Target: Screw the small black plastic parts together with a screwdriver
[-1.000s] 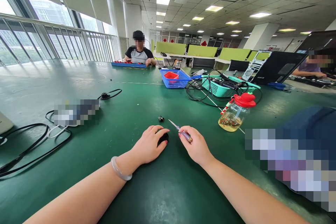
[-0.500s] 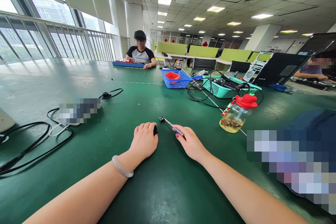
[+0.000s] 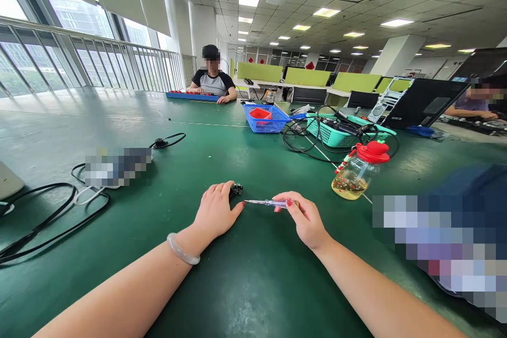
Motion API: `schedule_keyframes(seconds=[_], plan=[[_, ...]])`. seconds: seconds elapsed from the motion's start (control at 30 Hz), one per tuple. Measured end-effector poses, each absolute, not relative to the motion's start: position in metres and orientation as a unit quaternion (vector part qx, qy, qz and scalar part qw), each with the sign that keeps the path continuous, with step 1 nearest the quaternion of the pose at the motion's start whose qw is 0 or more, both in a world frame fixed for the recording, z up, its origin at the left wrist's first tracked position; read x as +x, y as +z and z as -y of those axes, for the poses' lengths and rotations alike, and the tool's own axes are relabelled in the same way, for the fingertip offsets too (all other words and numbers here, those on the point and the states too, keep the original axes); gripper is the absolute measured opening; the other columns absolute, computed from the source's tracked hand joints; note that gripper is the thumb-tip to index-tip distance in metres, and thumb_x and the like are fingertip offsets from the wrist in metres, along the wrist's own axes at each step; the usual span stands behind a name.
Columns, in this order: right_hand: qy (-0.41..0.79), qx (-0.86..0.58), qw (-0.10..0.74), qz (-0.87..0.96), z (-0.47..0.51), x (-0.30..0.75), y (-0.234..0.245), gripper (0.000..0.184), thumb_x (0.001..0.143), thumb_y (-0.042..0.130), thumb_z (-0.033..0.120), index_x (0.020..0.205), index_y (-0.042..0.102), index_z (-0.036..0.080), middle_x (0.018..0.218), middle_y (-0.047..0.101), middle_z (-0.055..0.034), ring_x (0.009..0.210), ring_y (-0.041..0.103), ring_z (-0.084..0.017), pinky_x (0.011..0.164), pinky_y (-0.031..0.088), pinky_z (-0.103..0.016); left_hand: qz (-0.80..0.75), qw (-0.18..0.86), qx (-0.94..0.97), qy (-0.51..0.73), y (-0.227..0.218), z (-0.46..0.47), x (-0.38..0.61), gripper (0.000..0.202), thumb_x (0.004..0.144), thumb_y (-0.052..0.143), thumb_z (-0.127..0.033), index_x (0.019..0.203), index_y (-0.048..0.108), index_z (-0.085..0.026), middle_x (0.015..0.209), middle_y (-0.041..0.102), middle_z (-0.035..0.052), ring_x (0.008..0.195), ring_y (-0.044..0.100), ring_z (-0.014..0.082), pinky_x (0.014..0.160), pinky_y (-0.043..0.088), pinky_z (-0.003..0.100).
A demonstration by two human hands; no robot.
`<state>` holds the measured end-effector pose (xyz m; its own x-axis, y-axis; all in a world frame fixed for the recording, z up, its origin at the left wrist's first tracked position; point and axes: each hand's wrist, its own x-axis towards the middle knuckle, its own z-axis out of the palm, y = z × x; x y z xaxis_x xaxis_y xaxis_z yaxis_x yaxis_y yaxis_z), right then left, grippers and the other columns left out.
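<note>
My left hand (image 3: 214,208), a bracelet at its wrist, rests closed on the table around a small black part with metal pieces (image 3: 237,189). Most of that part is hidden under the fingers; only its right end shows. In my right hand (image 3: 307,217) is a screwdriver (image 3: 265,202) with a clear purplish handle, pinched between thumb and fingers. Its thin shaft points left, and the tip ends beside my left thumb, just below the black part. Whether the tip touches the thumb I cannot tell.
Right of my hands stands a jar of drink with a red lid (image 3: 356,171). Beyond are a blue basket (image 3: 265,125) and a green basket (image 3: 336,137) with cables. Black cables (image 3: 59,237) lie left. A person (image 3: 214,82) sits across the table (image 3: 253,285); another sits far right.
The screwdriver tip has come off the black part's far end and down beside my left thumb. My right hand has moved slightly right, levelling the screwdriver. My left thumb now sticks out.
</note>
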<state>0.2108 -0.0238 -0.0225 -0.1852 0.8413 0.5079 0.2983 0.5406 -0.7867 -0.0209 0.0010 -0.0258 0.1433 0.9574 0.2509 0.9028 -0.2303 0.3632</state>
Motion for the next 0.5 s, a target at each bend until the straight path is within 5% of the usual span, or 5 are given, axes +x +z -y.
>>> schedule_keyframes(seconds=[0.2,0.4,0.5], plan=[[0.311,-0.399,0.535,0.677,0.018,0.214,-0.025,0.038,0.095,0.045,0.05,0.094,0.068,0.02,0.073,0.067,-0.0031,0.073,0.063,-0.019,0.073,0.05,-0.032,-0.576,0.083,0.786,0.207,-0.026,-0.011,-0.025,0.056,0.085,0.052,-0.047,0.136,0.044,-0.024,0.141,0.052,0.0069,0.134,0.04,0.0281,0.111,0.033,0.049],[0.319,-0.416,0.531,0.666,0.019,0.212,-0.024,0.043,0.093,0.044,0.055,0.092,0.068,0.02,0.072,0.066,-0.004,0.071,0.062,-0.019,0.07,0.052,-0.032,-0.546,0.112,0.802,0.214,-0.021,-0.011,-0.026,0.026,0.084,0.054,-0.037,0.107,0.058,-0.025,0.12,0.063,0.0055,0.122,0.048,0.0268,0.103,0.04,0.047],[0.315,-0.423,0.533,0.661,0.02,0.213,-0.024,0.044,0.093,0.044,0.057,0.091,0.068,0.02,0.071,0.066,-0.0046,0.07,0.061,-0.019,0.068,0.051,-0.033,-0.54,0.121,0.803,0.22,-0.02,-0.008,-0.025,0.028,0.084,0.055,-0.04,0.106,0.058,-0.024,0.117,0.063,0.0063,0.119,0.049,0.0275,0.101,0.041,0.047]])
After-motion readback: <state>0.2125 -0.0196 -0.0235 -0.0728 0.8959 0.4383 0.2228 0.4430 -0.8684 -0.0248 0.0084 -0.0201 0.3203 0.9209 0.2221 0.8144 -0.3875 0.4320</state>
